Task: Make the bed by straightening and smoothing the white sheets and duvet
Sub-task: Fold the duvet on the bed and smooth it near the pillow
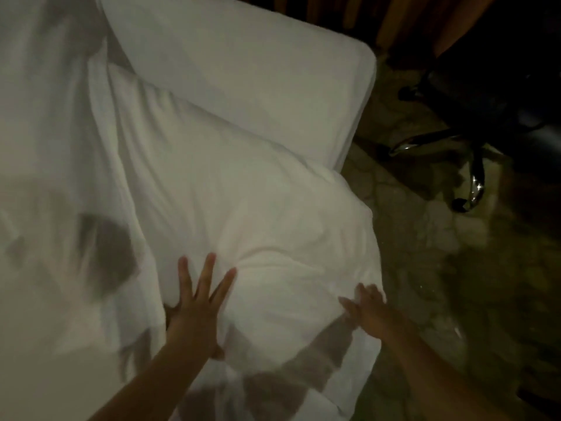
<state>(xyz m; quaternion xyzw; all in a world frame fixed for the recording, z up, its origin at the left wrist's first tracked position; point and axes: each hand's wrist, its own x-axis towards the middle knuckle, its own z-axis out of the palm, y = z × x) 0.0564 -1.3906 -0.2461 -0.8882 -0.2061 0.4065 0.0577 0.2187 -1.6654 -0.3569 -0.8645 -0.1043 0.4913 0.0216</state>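
Head view, looking down at the bed's corner: my left hand point(194, 302) is flat on the white duvet point(243, 208), fingers point(206, 268) straight and spread, pressing rather than grabbing. I've got it there to pin the puffy bulk down so it doesn't slide while I work the edge. My right hand point(368, 311) sits at the duvet's outer edge, right where the fabric drops off the side of the bed. It's blurred, so I cannot tell for sure whether those fingers are pinching the cloth or only pushing on it; they look fairly straight, laid against the fold.

The duvet is bunched in a thick diagonal roll between my hands and the far mattress corner, with the fitted sheet point(243, 71) bare and fairly smooth beyond it. To the left, more white bedding point(45, 177) lies in blur, creased and shadowed.

Room to move: the open side is to my right, patterned floor point(409, 238) along the bed edge. An office chair base point(455, 159) stands further off, well apart from my hands. My guess is the roll needs spreading up towards that bare corner.
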